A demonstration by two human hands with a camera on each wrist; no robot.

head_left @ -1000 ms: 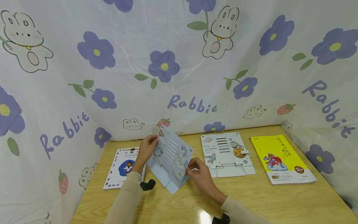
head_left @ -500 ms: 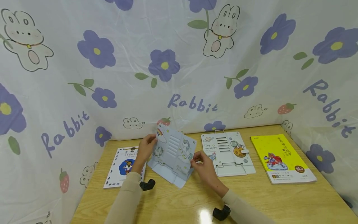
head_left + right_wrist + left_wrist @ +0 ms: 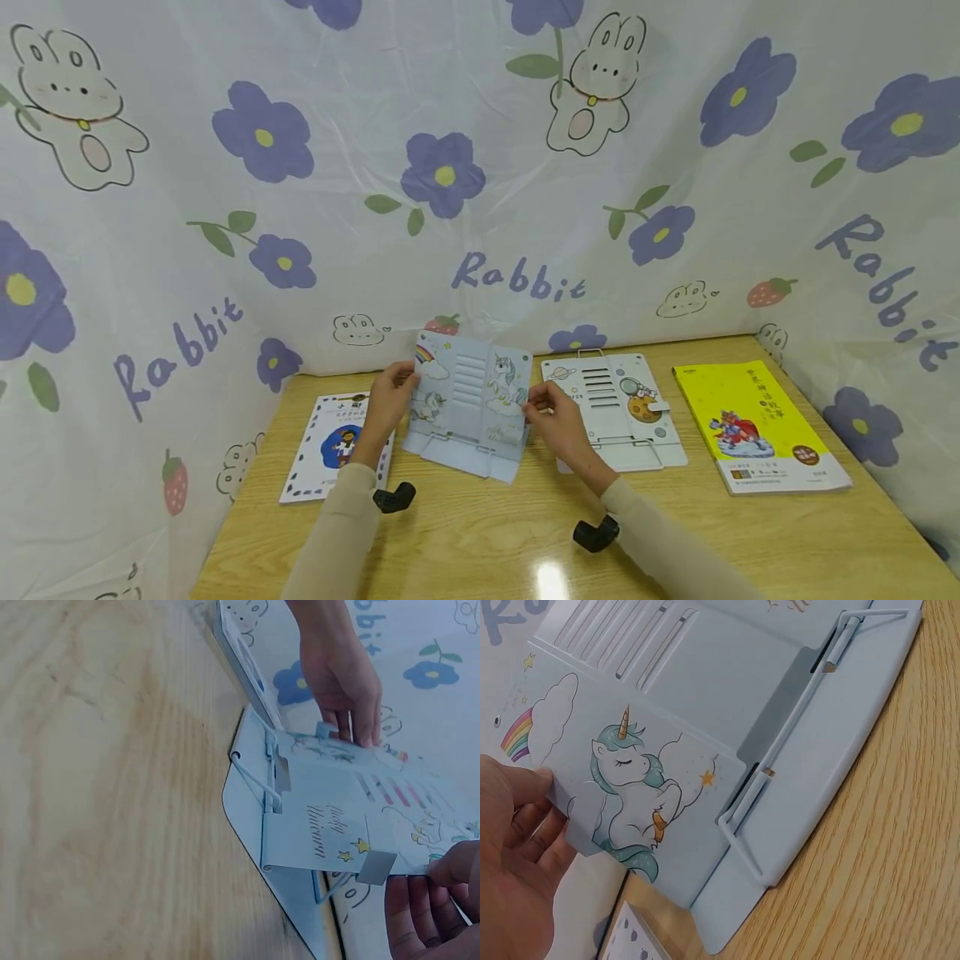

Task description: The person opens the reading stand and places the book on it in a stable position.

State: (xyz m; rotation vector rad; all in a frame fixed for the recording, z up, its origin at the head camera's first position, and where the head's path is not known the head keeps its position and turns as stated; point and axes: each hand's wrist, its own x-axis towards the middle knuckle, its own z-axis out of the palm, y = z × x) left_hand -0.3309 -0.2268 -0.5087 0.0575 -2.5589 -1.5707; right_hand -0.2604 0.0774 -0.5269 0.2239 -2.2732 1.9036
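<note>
A pale blue book stand (image 3: pixel 467 408) with unicorn, cloud and rainbow pictures leans back on its base in the middle of the table. My left hand (image 3: pixel 392 398) pinches its left edge, thumb on the front face; the left wrist view shows this hand (image 3: pixel 517 847) beside the rainbow picture. At the right edge, my right hand (image 3: pixel 557 421) pinches the panel between thumb and fingers. The right wrist view shows the stand's wire page holder (image 3: pixel 255 780) and a wire support (image 3: pixel 334 886) behind the panel.
A second, white book stand (image 3: pixel 622 454) with space pictures lies right of the unicorn one, partly behind my right hand. A yellow book (image 3: pixel 738 400) lies at the far right. Another book (image 3: pixel 307 467), white with a blue picture, lies under my left forearm on the wooden table (image 3: pixel 450 542).
The unicorn book stand has turned from a slanted position to face me more squarely, its front corner swinging right and away. My right hand has moved right and farther back with it.
</note>
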